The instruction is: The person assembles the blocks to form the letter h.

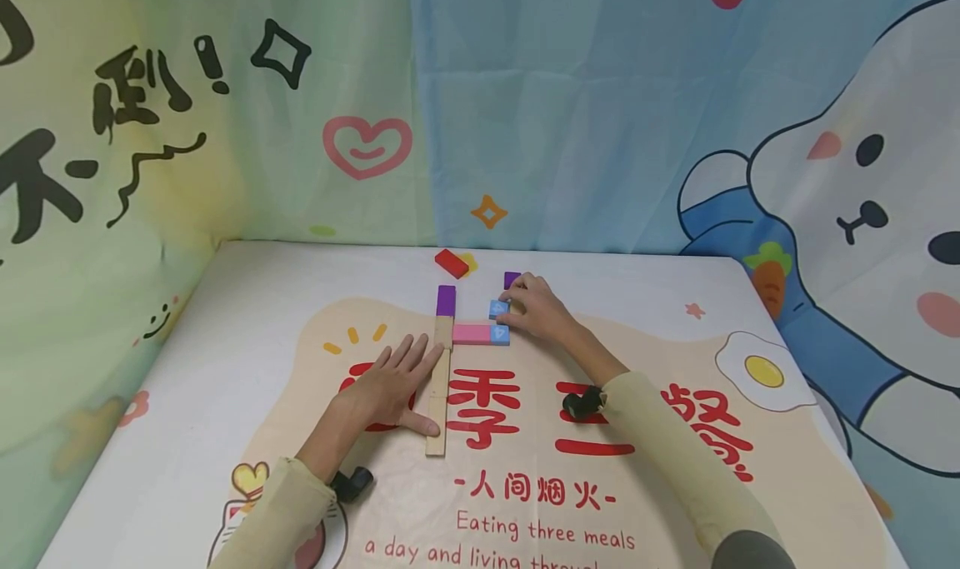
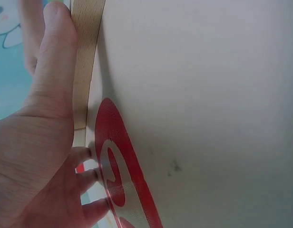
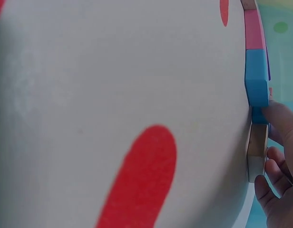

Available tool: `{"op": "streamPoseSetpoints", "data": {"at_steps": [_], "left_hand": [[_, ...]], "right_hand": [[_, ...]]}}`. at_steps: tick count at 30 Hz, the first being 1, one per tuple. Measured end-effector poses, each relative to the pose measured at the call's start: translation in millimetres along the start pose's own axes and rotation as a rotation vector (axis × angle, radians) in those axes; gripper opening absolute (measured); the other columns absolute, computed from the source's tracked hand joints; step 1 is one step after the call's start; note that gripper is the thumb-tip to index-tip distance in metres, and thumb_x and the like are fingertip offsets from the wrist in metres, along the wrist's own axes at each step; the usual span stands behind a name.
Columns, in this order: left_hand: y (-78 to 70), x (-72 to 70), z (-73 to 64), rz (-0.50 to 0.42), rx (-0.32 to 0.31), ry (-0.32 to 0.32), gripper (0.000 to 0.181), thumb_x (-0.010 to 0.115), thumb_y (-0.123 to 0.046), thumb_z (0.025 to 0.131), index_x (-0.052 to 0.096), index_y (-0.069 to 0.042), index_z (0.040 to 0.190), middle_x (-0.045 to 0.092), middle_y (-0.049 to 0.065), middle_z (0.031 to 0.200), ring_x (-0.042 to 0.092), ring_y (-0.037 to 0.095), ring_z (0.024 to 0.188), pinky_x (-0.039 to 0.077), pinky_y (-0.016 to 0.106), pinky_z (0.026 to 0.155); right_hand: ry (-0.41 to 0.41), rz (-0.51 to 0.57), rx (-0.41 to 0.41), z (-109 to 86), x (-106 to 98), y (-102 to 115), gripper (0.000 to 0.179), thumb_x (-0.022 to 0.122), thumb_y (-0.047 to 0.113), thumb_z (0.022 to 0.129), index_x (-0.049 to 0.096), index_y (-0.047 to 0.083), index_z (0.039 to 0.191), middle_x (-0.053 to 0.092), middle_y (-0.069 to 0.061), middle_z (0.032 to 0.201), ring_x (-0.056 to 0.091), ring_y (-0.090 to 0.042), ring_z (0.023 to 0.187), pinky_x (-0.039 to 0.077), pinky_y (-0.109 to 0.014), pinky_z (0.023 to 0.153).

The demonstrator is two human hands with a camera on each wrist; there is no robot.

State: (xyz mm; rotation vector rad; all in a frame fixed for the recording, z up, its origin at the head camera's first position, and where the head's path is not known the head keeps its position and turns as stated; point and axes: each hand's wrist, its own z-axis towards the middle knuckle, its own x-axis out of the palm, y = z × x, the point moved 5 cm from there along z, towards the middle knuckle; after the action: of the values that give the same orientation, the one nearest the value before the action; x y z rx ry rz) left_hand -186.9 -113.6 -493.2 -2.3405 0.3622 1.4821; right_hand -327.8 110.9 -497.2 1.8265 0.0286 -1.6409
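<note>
Pastel cartoon cloth [image 1: 487, 94] is hanging behind a white table [image 1: 262, 294] bearing red lettering [image 1: 594, 449]. On that table, toward its far side, the farther light-blue block [image 1: 495, 308] is sitting just beyond the nearer light-blue block [image 1: 499, 336], and the right hand [image 1: 545, 312] is pinching it between thumb and bent fingers. In the right wrist view a wooden block [image 3: 258, 140] is showing beside those fingers; whether they are gripping it too, I cannot tell. The nearer light-blue block is touching the end of a pink block [image 1: 471, 335], which is running across to a long wooden strip [image 1: 437, 423]. Along that strip the left hand [image 1: 390, 390] is lying with fingers spread, thumb and forefinger touching the wood, grasping nothing. One purple block [image 1: 446, 300] is capping the strip's far end; another purple piece [image 1: 512, 280] is sitting just past the right hand, and a red block [image 1: 452, 263] is lying by a yellow piece [image 1: 470, 261] near the table's back edge.

Doing this well is, I judge, a matter of light pressure: the left hand should be steadying the strip without nudging it, while the right should be squaring the blue faces, then releasing evenly so neighbours aren't being dragged.
</note>
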Motion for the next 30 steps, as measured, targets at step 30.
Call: {"op": "streamPoseSetpoints", "data": {"at_steps": [30], "left_hand": [[-1.0, -1.6, -1.2, -0.025, 0.017, -0.015, 0.12, 0.067, -0.074, 0.069, 0.006, -0.02, 0.157, 0.009, 0.011, 0.165, 0.006, 0.035, 0.153, 0.015, 0.054, 0.123]], "right_hand": [[-0.004, -0.006, 0.015, -1.2, 0.5, -0.4, 0.042, 0.074, 0.042, 0.085, 0.07, 0.013, 0.114, 0.053, -0.011, 0.118, 0.047, -0.027, 0.112, 0.047, -0.044, 0.097]]}}
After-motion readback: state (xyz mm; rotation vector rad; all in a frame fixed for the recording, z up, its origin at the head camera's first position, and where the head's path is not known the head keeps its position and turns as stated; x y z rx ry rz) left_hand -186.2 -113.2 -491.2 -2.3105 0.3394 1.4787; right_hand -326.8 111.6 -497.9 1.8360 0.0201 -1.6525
